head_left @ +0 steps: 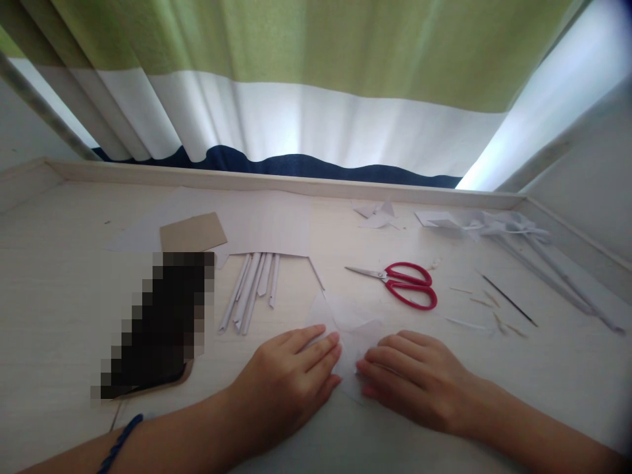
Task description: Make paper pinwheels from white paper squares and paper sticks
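A piece of thin white paper [345, 322] lies on the tabletop between my two hands, its left part partly covered. My left hand [291, 368] rests on its left side, fingers bent and pressed onto the paper, thumb close below them. On the opposite side my right hand [419, 375] has its fingers curled together at the paper's right edge, and a bit of white shows at the fingertips. Just beyond the paper are red-handled scissors [411, 284], with the blades pointing left. Several rolled paper tubes [254, 293] lie ahead of my left hand.
A pixelated dark phone-like object [153, 329] lies at left. Behind it are a brown card [193, 232] and a large white sheet [269, 224]. Paper scraps [378, 214], a thin dark stick [509, 301] and a paper-and-tube construction [513, 230] occupy the right. A raised rim [296, 186] borders the back.
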{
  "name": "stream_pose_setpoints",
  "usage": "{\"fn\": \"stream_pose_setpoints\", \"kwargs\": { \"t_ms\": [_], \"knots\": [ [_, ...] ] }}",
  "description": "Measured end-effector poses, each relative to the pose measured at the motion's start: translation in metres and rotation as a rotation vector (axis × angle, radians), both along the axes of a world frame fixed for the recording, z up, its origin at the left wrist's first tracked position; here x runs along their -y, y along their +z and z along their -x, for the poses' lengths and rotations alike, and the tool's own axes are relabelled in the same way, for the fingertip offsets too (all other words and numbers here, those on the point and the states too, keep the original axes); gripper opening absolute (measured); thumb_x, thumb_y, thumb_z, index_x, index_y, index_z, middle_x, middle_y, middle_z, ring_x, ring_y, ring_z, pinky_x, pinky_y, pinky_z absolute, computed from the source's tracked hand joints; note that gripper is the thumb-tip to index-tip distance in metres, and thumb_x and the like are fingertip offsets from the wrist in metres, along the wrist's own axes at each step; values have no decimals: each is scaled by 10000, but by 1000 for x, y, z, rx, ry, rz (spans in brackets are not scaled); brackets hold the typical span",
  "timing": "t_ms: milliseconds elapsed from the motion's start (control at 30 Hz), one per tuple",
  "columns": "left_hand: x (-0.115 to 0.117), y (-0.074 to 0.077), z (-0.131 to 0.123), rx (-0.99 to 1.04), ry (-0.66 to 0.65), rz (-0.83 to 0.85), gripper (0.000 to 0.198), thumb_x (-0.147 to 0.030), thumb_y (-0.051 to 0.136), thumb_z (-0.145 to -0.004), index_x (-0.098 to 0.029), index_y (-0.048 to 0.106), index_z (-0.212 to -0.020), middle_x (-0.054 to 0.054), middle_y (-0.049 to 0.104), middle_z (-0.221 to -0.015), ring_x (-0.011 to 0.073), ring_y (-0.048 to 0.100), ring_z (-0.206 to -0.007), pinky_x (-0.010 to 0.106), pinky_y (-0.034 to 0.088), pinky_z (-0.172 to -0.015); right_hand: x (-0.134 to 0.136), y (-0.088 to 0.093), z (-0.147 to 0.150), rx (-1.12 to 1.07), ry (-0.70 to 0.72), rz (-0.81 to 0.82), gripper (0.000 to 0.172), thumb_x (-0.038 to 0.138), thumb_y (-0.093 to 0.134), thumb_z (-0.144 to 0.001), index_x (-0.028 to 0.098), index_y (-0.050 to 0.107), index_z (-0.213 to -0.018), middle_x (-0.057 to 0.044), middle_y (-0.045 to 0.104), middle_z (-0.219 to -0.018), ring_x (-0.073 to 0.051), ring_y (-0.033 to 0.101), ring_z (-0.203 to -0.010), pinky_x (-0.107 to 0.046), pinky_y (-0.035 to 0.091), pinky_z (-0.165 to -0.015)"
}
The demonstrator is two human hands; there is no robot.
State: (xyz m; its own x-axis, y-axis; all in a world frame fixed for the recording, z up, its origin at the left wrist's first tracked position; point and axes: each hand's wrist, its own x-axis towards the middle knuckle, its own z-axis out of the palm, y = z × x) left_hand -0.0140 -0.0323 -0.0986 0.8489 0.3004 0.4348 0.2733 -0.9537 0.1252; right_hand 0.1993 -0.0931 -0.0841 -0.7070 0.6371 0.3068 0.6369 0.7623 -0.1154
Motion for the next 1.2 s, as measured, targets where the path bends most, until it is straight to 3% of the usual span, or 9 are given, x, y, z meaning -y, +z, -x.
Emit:
{"fn": "stream_pose_setpoints", "kwargs": {
  "t_ms": [167, 333, 533, 1033, 1200],
  "knots": [
    [1, 0, 1, -1, 7, -3, 236, -240, 482, -834, -156, 602, -1019, 42, 654, -1033, 207, 608, -937, 333, 547, -756, 1, 3, -5, 6, 27, 21, 247, 118, 408, -873, 78, 552, -1070, -101, 654, -916, -172, 569, -758, -309, 453, -616],
    [2, 1, 2, -9, 16, 39, 227, -233, 467, -834, -117, 587, -989, 58, 656, -1019, 211, 601, -952, 327, 544, -771, -3, 3, -4, -71, -20, 3, 262, 125, 388, -879, 72, 570, -1060, -127, 649, -1002, -195, 590, -852, -329, 484, -667],
    [2, 0, 0, 1, 1, -3, 218, -231, 459, -842, -108, 581, -975, 73, 656, -1016, 207, 608, -946, 323, 542, -776, -7, -4, -3, -104, -51, -40, 255, 146, 395, -883, 96, 564, -1068, -115, 652, -1022, -187, 584, -905, -325, 492, -706],
    [2, -1, 0, 2, 15, 2, 169, -245, 468, -844, -133, 595, -853, 83, 629, -1074, 199, 591, -984, 324, 528, -792, -12, -12, 3, -114, -96, 53, 261, 155, 357, -897, 103, 566, -1046, -124, 635, -1032, -195, 557, -892, -365, 479, -715],
    [2, -3, 0, 53, -4, 3, 166, -226, 500, -825, -114, 605, -889, 73, 666, -939, 195, 627, -868, 319, 545, -752, -10, -13, 5, -108, -152, 61, 218, 200, 487, -846, 132, 591, -1025, -103, 644, -994, -194, 566, -869, -353, 478, -717]
  ]
}}
